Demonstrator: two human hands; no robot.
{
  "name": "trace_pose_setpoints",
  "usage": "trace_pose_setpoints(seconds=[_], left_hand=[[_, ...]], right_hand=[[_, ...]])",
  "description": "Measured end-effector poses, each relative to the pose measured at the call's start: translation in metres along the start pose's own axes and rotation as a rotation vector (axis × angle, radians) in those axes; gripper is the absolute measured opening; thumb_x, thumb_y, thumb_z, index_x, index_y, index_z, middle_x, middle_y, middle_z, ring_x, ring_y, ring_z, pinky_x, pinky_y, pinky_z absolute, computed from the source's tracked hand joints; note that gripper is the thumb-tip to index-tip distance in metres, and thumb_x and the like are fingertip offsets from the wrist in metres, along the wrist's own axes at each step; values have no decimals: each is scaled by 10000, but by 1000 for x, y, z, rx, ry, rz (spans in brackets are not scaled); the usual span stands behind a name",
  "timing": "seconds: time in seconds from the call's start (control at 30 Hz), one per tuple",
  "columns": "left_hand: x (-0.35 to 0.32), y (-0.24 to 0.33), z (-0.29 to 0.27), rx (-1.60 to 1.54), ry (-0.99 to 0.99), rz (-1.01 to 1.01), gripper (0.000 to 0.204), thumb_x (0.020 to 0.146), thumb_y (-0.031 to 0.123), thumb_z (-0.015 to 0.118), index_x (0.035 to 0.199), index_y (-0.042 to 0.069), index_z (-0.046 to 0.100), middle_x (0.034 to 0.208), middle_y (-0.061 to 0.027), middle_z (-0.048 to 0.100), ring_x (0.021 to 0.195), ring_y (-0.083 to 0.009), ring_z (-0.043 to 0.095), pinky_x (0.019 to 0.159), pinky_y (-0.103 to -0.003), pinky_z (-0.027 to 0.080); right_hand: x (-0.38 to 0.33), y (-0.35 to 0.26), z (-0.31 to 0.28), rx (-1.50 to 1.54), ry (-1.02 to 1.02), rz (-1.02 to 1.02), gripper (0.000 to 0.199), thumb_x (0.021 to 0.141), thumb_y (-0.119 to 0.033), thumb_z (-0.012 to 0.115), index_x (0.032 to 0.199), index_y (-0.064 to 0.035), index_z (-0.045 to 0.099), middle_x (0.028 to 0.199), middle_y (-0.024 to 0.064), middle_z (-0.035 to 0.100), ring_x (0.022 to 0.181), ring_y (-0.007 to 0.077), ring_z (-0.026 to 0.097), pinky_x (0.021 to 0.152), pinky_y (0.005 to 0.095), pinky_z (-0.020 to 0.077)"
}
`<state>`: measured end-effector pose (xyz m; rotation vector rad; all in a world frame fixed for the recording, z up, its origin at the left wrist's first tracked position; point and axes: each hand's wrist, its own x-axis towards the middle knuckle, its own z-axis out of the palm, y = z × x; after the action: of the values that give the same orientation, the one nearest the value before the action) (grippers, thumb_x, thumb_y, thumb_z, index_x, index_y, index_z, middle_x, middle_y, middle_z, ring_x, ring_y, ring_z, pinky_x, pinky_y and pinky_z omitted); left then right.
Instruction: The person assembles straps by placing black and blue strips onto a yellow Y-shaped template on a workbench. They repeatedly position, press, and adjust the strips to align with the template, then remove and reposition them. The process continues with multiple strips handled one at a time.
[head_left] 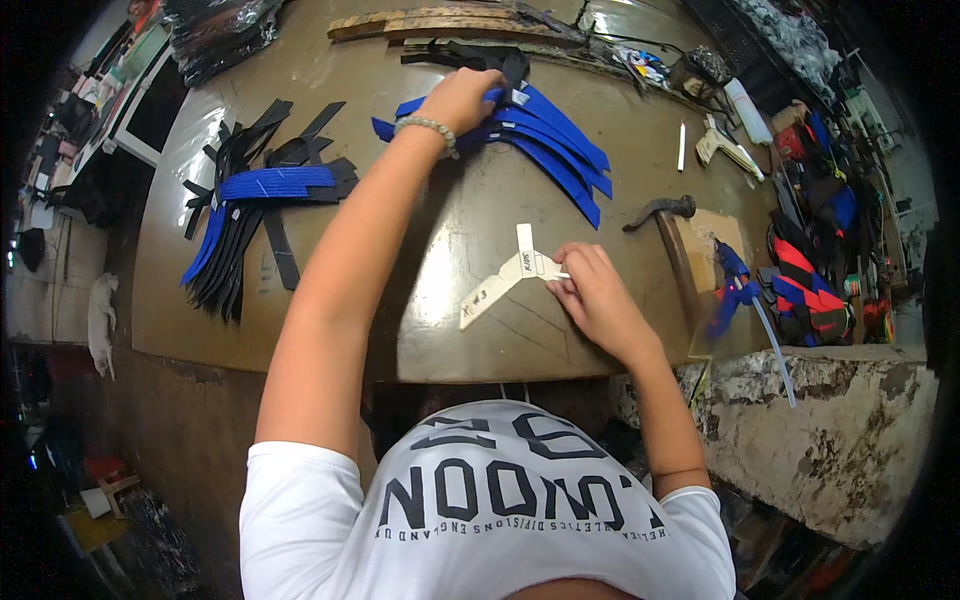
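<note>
Head view: a person bends over a glossy brown table [432, 350], both bare hands at work on its surface. The left hand [465, 103], arm stretched forward and wrist ringed by a beaded bracelet [428, 126], has its fingers bent over the upper end of a pile of blue strips [545, 140]; whether they grip cannot be told. Smooth-edged and slightly curved, the strips overlap in a fan, their notched ends toward the lower right. Dark strips [512, 66] lie just beyond.

Nearer the body, the right hand [602, 306] pinches a small white tip [564, 275] between thumb and fingers, at the right end of a flat, cream template [522, 266]. Stiff-looking and branched like a Y, the template lies on the table between the blue strips and the near edge. Its long axis runs diagonally, the longest arm pointing lower left, a shorter one pointing away from the person. Thin dark lines [535, 312] mark the surface beside it.

A second pile [270, 185] of black and blue strips sits at left; a curved, rusty-looking tool [660, 210] rests at right.
</note>
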<state>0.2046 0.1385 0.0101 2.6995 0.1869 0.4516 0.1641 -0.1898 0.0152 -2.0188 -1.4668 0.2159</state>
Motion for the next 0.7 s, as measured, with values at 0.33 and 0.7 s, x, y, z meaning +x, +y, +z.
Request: trace_pose_setpoints(seconds=[0.33,0.7], left_hand=[[-149,93,-43,-99,242,-25,286,840,42,685,1125,24,700,1062,-181,626,1016,-356,591,931,-430,481],[-223,103,-27,-161,122,-134,275,865,6,609,1140,-4,607,1147,-171,614,1084,-360,565,959,-436,455]], right_hand=[[-29,-38,38,7,80,-215,218,848,-15,697,875,30,485,1085,209,576,950,390,583,813,421,502],[30,-27,53,-213,227,-78,220,813,-13,695,939,31,520,1119,186,615,1001,369,600,839,444,493]])
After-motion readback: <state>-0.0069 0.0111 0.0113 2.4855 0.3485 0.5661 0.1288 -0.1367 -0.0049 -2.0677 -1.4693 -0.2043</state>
